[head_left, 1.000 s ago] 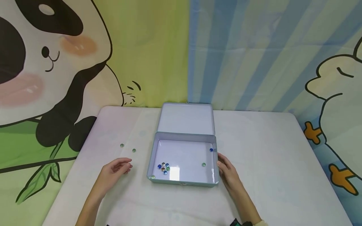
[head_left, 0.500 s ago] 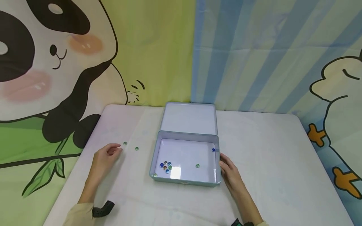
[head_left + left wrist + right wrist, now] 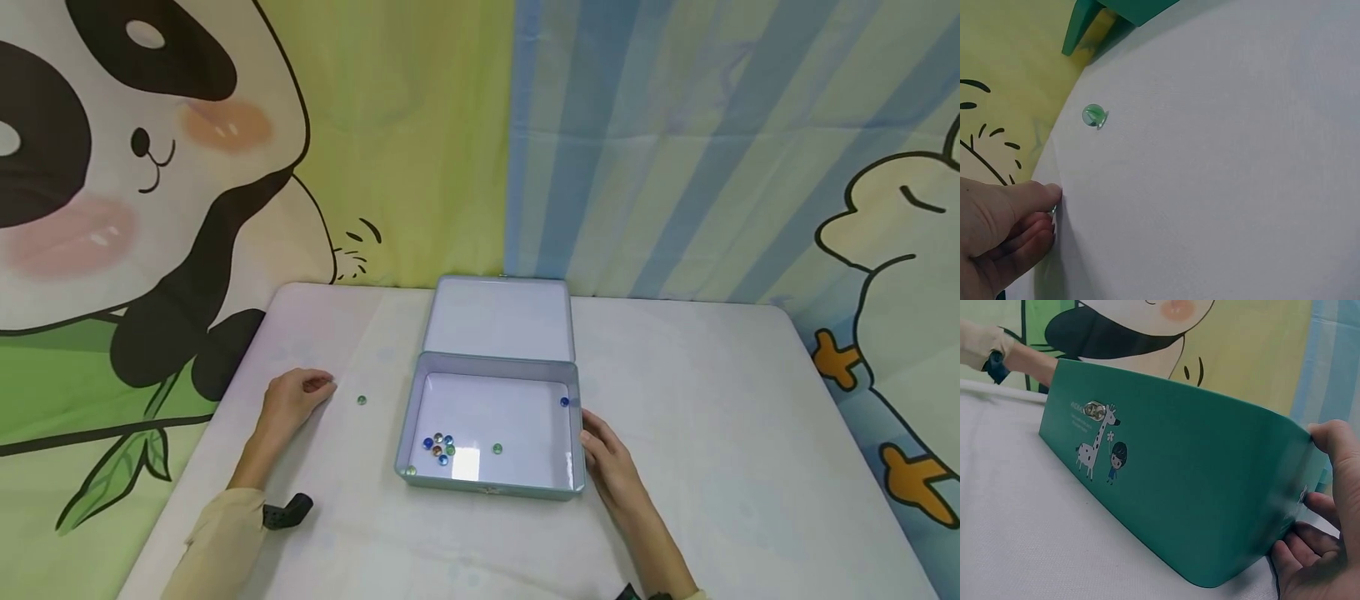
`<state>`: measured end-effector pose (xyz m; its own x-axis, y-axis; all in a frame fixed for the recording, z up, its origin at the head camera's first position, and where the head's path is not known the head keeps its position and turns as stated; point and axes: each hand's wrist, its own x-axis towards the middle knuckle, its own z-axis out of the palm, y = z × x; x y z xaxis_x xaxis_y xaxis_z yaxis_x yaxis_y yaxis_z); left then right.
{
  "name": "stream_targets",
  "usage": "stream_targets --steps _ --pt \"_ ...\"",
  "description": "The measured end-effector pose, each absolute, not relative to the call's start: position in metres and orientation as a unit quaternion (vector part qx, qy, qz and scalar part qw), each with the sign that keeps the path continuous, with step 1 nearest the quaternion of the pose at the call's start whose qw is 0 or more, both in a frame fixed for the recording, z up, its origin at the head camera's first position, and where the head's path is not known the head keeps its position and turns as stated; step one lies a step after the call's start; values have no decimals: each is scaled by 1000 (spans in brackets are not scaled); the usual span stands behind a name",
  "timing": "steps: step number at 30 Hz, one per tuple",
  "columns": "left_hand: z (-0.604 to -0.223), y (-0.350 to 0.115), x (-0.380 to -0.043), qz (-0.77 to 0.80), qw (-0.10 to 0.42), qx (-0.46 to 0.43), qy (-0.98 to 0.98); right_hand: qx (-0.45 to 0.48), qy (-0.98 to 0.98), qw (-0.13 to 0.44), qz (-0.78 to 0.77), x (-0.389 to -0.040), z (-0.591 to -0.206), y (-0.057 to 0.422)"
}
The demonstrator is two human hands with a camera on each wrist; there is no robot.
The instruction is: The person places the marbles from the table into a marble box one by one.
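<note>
At the left of the table, my left hand (image 3: 296, 396) pinches a glass marble between thumb and fingertips. Only a small glint of that marble (image 3: 1054, 210) shows in the left wrist view. Beside the hand lies a green glass marble (image 3: 362, 400) on the white cloth. An open hinged tin box (image 3: 489, 490) stands mid-table, its lid (image 3: 498, 318) laid back. My right hand (image 3: 611, 462) rests against the tin's right side, fingertips on the wall and at the rim. Inside the tin, several marbles cluster at left, with a green marble (image 3: 497, 448) near the middle and a blue marble (image 3: 564, 402) at right.
The white table (image 3: 697, 400) meets a printed panda and striped backdrop (image 3: 405, 150) at its far edge. In the right wrist view the tin's green front shows a metal clasp (image 3: 1094, 411) and a giraffe picture. A dark wrist strap mount (image 3: 287, 511) sits on the left sleeve.
My left hand has gone from near the tin out to the farther left marble and taken it. The green marble inside the tin has rolled leftward. My right hand stays against the tin.
</note>
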<state>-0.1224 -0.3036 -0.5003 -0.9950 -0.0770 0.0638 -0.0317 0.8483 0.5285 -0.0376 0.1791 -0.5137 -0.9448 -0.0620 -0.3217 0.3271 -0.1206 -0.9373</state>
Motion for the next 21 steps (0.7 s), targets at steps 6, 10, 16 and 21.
stream_targets --steps 6,10,16,21 --pt "-505 -305 -124 -286 47 35 -956 102 648 138 -742 -37 -511 179" --pt "-510 -306 -123 -293 53 43 -954 101 643 150 -744 -36 -510 179" --pt "-512 -308 -123 -299 55 49 -952 103 638 151 -747 -35 -510 179" --pt "-511 -304 -120 -307 57 43 -949 110 643 148 -744 -36 -510 178"
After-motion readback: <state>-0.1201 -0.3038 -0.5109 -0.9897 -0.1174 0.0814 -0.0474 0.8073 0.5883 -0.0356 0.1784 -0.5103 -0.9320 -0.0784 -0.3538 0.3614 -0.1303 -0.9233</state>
